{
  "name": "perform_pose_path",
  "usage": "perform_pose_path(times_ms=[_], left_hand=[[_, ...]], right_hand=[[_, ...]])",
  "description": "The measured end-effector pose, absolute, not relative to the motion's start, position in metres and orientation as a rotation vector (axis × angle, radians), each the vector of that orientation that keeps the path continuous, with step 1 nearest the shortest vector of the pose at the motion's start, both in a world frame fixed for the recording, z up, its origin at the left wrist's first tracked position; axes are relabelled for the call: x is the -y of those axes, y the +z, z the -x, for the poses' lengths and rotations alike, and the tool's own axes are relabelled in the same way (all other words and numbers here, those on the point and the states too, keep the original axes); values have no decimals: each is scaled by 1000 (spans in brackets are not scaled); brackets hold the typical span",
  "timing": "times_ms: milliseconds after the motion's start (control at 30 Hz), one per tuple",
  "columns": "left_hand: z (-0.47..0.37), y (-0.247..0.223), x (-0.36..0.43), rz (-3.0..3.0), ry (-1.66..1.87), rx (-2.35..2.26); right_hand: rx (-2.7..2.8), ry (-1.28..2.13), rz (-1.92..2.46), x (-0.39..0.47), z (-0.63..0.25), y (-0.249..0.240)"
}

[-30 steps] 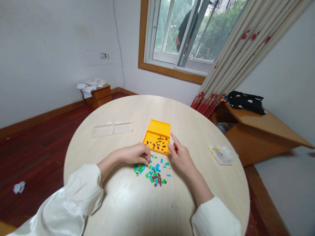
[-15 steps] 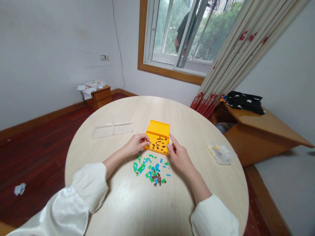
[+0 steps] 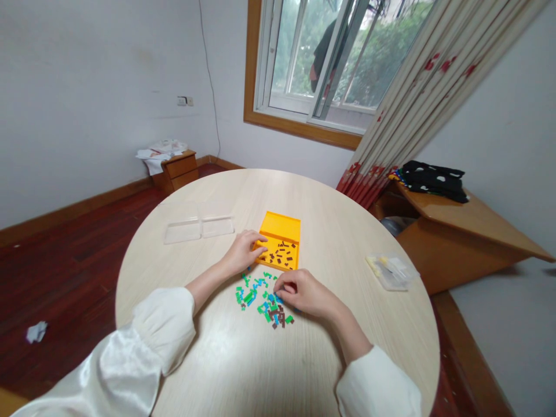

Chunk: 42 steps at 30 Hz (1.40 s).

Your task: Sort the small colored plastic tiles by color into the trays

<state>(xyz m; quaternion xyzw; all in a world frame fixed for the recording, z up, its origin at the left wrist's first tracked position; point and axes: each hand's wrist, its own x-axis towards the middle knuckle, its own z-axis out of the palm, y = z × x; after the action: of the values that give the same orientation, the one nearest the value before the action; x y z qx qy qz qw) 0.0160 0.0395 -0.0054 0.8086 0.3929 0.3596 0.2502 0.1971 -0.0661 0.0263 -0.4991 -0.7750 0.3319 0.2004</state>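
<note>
A yellow plastic box (image 3: 283,222) lies with its lid swung back on the round table, and small brown bricks (image 3: 282,250) are scattered inside its tray. At the tray's left side is my left hand (image 3: 244,251), thumb and fingers apart and nothing visible between them. Nearer me lies a loose pile of green, blue and brown bricks (image 3: 248,296). My right hand (image 3: 305,293) is over the pile's right side, its fingers curled and pinched together; whatever is at the fingertips is too small to make out, and it hides some blue bricks.
Clear plastic cases (image 3: 182,231) stand at the table's left. Near the right edge is another clear box (image 3: 390,272) with pale yellow pieces. A tilted wooden cabinet (image 3: 456,237) stands beyond the table on the right. A person (image 3: 325,57) shows through the window.
My right hand has left the box's right edge and come toward me, over the brick pile. The left hand's fingers have spread apart at the tray's left side.
</note>
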Motion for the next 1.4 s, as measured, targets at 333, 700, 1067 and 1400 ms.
perform_pose_path(times_ms=[333, 700, 1067, 1400], left_hand=[[-9, 4, -23, -2181, 890, -972], [-8, 10, -3, -2480, 351, -584], [-6, 12, -3, -2471, 296, -678], [-3, 18, -3, -2472, 226, -660]], right_hand=[[2311, 1161, 1449, 70, -204, 37], [2382, 1110, 1557, 67, -202, 36], [2353, 992, 1566, 66, -202, 34], [2337, 1059, 1566, 64, -206, 33]])
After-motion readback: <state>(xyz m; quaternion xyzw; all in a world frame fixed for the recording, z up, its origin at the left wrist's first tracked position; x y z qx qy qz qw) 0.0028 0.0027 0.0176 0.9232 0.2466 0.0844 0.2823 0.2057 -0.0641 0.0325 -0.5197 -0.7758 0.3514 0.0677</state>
